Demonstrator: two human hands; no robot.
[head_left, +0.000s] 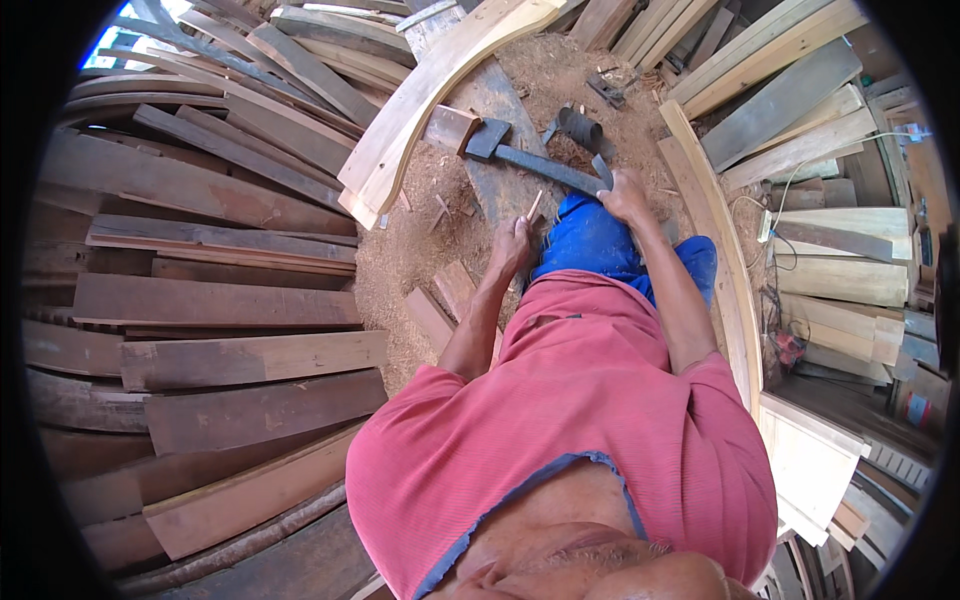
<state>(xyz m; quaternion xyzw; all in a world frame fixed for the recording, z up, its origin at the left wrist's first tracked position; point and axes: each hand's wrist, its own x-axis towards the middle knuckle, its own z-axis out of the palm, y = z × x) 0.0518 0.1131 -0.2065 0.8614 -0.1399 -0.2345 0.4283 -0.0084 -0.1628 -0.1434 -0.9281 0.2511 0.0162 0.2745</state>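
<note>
My right hand (627, 195) is closed round the end of a long dark handle. The handle runs up and left to the dark, blocky head of a hammer-like tool (487, 138), which lies against the end of a brown wood block (452, 129). A short dark flat piece (602, 171) sticks up beside my right fingers; what it belongs to is unclear. My left hand (512, 243), near my blue-clad knee, is closed on a thin pale wooden stick (535, 205) that points upward. Beyond, a pale curved plank (430, 110) lies across the wood block.
Sawdust and chips (440, 225) cover the floor. A dark cylinder (580, 130) and a small dark metal tool (605, 90) lie ahead. Many boards (220, 300) are stacked at left; more boards (845, 235) stand at right, behind a long curved plank (715, 215). A thin cable (790, 180) hangs there.
</note>
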